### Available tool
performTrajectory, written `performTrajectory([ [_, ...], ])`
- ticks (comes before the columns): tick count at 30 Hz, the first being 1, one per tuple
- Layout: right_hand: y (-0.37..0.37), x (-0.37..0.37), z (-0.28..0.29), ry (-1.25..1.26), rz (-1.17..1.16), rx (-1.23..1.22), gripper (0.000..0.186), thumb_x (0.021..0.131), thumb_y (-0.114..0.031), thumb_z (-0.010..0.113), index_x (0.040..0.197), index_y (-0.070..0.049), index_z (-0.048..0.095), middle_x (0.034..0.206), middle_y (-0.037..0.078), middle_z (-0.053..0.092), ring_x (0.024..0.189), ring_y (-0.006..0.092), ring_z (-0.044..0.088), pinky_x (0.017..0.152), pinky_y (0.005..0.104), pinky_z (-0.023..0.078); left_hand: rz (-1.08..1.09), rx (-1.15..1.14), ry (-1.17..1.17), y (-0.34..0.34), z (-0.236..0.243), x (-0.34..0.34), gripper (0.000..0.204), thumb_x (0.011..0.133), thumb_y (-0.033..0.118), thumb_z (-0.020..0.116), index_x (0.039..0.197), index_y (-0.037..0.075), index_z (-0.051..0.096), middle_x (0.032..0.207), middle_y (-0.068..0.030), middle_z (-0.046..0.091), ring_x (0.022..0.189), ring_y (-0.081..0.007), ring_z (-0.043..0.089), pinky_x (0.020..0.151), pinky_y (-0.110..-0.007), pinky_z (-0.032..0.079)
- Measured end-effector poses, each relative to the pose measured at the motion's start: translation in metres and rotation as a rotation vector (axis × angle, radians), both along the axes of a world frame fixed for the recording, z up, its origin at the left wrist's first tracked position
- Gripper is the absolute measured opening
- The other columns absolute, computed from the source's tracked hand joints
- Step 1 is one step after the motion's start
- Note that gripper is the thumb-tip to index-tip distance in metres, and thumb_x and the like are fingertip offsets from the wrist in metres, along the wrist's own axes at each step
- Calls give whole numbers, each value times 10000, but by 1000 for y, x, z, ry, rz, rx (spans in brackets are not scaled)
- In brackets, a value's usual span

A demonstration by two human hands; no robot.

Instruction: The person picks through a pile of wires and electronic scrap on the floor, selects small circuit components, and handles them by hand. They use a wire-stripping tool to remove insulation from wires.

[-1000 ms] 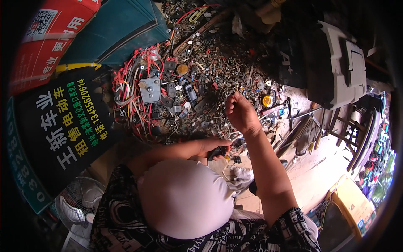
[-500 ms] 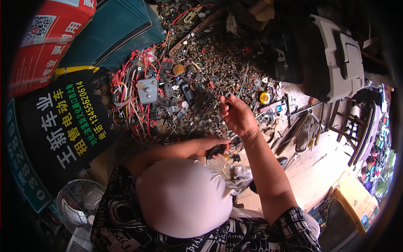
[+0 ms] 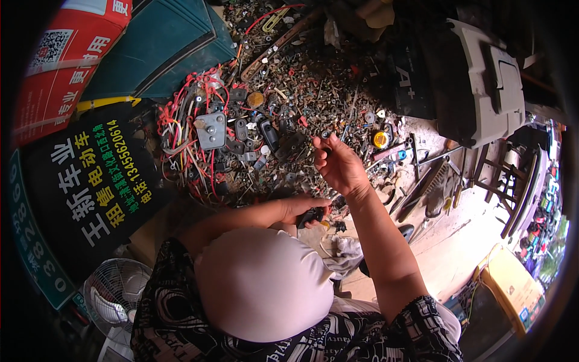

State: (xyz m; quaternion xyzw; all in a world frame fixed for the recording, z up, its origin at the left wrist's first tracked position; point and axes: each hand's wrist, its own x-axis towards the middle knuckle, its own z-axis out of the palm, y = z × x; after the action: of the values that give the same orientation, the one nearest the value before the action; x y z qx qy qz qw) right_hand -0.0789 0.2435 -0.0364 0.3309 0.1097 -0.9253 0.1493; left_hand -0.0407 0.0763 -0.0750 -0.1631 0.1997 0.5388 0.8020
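My right hand (image 3: 342,164) is raised over the right part of a wide heap of small parts (image 3: 338,96). Its thumb and forefinger pinch a small dark round piece (image 3: 325,134), possibly a nut or bushing; its exact kind is too small to make out. Closer to me, my left hand (image 3: 300,209) is closed around a black part (image 3: 310,216), largely covered by the fingers. The heap mixes screws, washers and scraps. A grey metal plate with bolts (image 3: 211,131) lies on its left, among red and white wires (image 3: 181,130).
A yellow round piece (image 3: 380,140) sits at the heap's right edge. Beyond it are a brush (image 3: 435,193) and several long tools. A grey-and-black case (image 3: 482,84) stands at the far right, a fan (image 3: 117,292) at the near left, and a dark printed panel (image 3: 90,181) at the left.
My right hand has shifted very slightly, still pinching the small round piece. The left hand stays where it was. The view has turned a little.
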Motion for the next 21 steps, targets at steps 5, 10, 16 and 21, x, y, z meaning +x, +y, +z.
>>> performTrajectory([
  [5, -2, -2, 11, 49, 7, 51, 153, 936, -190, 616, 982, -44, 626, 1041, 119, 673, 736, 125, 560, 646, 235, 476, 1, -13, 6, 0, 0, 0, 415, 919, 475, 584, 846, 66, 571, 706, -35, 520, 521, -116, 462, 438, -240, 348],
  [10, 3, 5, 7, 168, 114, 412, 228, 889, -73, 668, 1108, -45, 612, 998, 36, 659, 761, 83, 585, 726, 209, 488, -16, -9, 0, 2, -5, 3, 404, 920, 468, 583, 849, 70, 570, 708, -31, 523, 526, -112, 457, 438, -240, 347],
  [16, -3, -2, 39, 248, 337, 950, 298, 864, -13, 683, 1151, -30, 601, 1000, -9, 628, 878, 65, 587, 830, 209, 487, -39, -43, -17, -1, -8, 4, 400, 920, 463, 582, 814, 78, 565, 714, -32, 525, 525, -108, 444, 442, -238, 352],
  [21, -1, 2, 38, 238, 444, 1135, 122, 916, -40, 632, 1035, -23, 611, 905, -39, 615, 806, 41, 538, 720, 175, 449, -28, -38, 8, -4, -12, 7, 408, 921, 480, 569, 796, 92, 557, 737, -34, 531, 526, -100, 440, 425, -235, 335],
])
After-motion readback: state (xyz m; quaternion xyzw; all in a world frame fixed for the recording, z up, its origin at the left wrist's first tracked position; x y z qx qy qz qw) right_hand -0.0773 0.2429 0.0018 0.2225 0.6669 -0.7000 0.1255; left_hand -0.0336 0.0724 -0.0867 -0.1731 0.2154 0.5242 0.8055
